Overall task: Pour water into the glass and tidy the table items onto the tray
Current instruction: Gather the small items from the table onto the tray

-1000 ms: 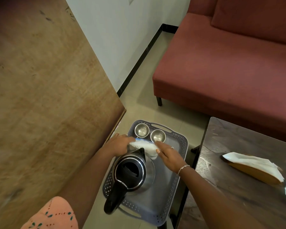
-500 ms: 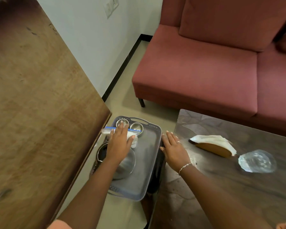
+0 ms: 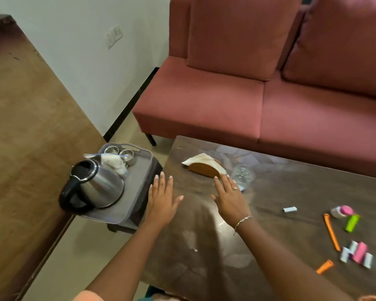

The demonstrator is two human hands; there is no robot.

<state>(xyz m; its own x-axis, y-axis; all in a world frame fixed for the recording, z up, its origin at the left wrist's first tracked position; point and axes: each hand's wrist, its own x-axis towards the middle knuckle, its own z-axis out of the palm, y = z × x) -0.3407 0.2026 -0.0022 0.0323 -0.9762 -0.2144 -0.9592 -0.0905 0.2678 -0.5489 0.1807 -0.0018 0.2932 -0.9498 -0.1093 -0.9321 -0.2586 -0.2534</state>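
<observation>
Partly blurred — left hand [image 3: 161,200] and right hand [image 3: 230,197], grips released, fingers spread — glass [image 3: 241,175] smeared.

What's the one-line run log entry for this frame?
left hand: open, empty | right hand: open, empty, beside glass | kettle: on tray | glass: on table

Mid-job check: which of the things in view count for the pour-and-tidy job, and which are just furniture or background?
Part of the job:
- glass
- kettle
- tray
- napkin holder
- small items on the table: orange clip, green tube, pink-capped bottle
- both hands, open: left hand, right hand

Background:
- sofa
- wooden board
- wall socket
</observation>
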